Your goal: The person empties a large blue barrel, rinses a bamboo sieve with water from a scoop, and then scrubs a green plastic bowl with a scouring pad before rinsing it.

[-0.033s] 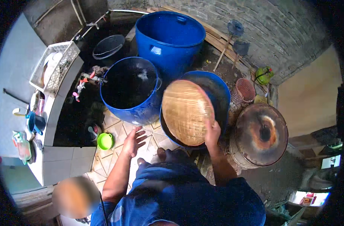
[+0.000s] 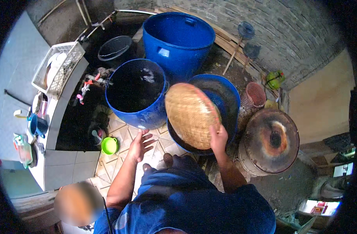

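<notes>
My right hand [image 2: 219,141] grips the rim of a round woven bamboo tray [image 2: 191,117], its fingers closed near the lower right edge. The tray is tilted, its woven face turned toward the left, and it hangs over a wide blue tub [image 2: 236,91] that it partly covers. My left hand [image 2: 140,146] is held out over the tiled floor with its fingers apart and nothing in it. In front of that hand stands a blue drum [image 2: 136,117] with a dark inside.
Behind stands a larger blue barrel [image 2: 178,50]. On the right are a rusty-topped round drum [image 2: 269,140], a red woven basket [image 2: 255,94] and a green gas cylinder [image 2: 275,79]. A tiled counter [image 2: 60,160] runs along the left, a lime-green bowl [image 2: 109,146] beside it.
The bamboo tray in my right hand has turned to a steeper tilt and shifted slightly left, showing more of the tub behind it. My left hand stays nearly in place.
</notes>
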A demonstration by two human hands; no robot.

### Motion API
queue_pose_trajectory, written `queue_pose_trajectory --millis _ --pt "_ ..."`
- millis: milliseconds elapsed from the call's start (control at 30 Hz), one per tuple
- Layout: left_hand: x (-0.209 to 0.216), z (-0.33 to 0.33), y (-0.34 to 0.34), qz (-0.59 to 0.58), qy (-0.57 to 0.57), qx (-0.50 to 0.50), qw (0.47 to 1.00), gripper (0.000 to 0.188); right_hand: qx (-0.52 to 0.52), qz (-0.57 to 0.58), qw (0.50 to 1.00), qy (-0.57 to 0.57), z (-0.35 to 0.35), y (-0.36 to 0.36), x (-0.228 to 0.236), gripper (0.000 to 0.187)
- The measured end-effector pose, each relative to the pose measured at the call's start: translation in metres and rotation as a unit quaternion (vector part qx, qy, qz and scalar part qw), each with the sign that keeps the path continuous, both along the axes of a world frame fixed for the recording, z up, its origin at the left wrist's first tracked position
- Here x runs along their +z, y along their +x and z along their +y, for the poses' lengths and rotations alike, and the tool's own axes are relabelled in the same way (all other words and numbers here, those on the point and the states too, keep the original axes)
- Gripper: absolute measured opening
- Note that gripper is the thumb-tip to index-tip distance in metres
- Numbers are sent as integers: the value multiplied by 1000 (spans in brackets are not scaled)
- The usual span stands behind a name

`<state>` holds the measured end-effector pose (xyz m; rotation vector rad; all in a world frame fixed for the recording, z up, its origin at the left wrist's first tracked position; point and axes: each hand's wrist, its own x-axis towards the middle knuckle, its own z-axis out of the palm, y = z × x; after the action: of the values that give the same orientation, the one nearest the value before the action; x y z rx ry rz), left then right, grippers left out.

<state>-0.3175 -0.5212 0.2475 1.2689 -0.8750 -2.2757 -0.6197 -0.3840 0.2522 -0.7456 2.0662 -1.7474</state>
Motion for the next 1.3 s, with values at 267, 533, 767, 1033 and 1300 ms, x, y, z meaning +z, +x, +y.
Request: queue_pose_trajectory --millis 267,533,767,1033,1300 --pt "25 -8 18 221 60 140 963 82 384 529 754 -66 -6 44 91 51" --pt "23 22 52 309 66 206 926 71 381 559 731 -85 -6 41 110 65" --pt "42 47 59 273 -52 248 928 77 255 520 815 -28 -28 48 134 40" --pt "50 64 45 243 -139 260 924 82 354 412 838 -47 -133 89 144 27" --pt "57 73 47 209 -145 229 940 72 271 449 849 -64 -213 126 122 20"
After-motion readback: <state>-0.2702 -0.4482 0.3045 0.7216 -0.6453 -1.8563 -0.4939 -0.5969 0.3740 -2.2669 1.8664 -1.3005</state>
